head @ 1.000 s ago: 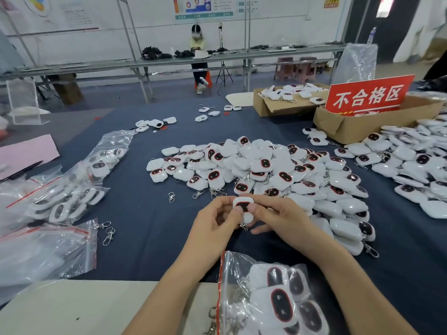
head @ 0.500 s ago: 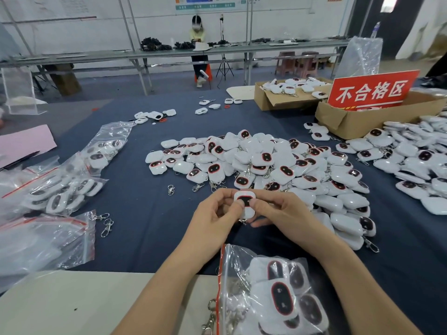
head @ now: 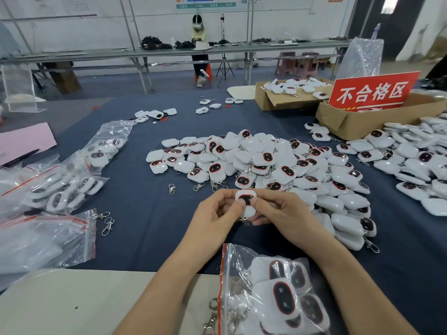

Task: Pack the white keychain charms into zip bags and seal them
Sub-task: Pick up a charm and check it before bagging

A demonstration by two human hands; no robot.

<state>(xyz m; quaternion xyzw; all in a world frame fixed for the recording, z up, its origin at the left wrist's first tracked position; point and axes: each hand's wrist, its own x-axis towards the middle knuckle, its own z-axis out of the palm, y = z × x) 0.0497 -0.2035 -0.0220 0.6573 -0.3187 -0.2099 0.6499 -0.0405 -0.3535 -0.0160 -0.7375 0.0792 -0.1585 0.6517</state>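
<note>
Both hands, left hand and right hand, pinch one white charm just in front of the charm pile.

Zip bags: at least four
Loose charms: too many to count
Cardboard boxes: two
Red sign: one

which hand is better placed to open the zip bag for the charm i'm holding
Left, probably. The zip bag's red-striped mouth runs along its left edge, beside the left forearm. The left hand could drop to it while the right hand holds the white keychain charm alone.
</note>
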